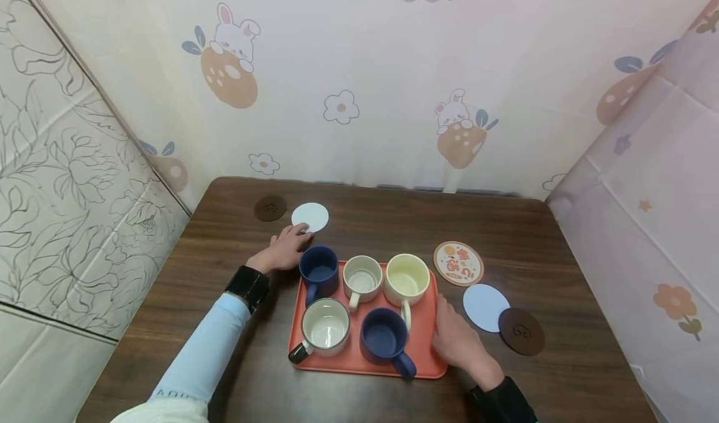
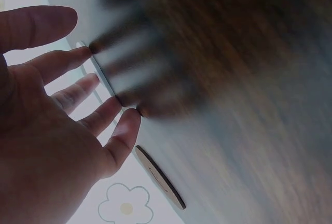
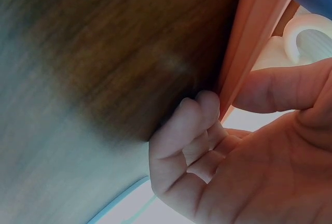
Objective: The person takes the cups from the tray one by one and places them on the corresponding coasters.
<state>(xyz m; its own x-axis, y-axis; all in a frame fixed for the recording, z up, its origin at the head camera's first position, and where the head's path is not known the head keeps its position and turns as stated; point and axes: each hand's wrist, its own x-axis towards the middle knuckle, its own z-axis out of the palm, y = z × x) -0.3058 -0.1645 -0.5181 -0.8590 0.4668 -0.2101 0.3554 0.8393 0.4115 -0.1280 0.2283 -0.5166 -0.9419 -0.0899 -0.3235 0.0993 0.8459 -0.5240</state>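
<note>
Left hand [image 1: 285, 248] was observed with fingers spread and extended, fingertips touching the near edge of a white coaster [image 1: 311, 214], just beside a dark brown coaster [image 1: 271, 208]. Right hand [image 1: 456, 337] pinched the right rim of a red tray [image 1: 431, 359] between thumb and curled fingers. Five mugs [image 1: 326, 328] stood upright on the tray, at the wooden table [image 1: 371, 223]; whether the gripped edge was raised could not be determined.

A coral-red rectangular tray [image 1: 337, 364], round-cornered, lies on the bench [image 1: 505, 217] with five upright mugs: a dark-blue mug [image 1: 319, 267] near 10 o'clock, a cream mug [image 1: 362, 278] at 12, a pale-yellow mug [image 1: 407, 278] near 1, a navy mug [image 1: 384, 335] near 5, a dark-rimmed white mug [image 1: 326, 328] near 8. At 11 o'clock from the tray lies a round white coaster [image 1: 312, 216].
</note>
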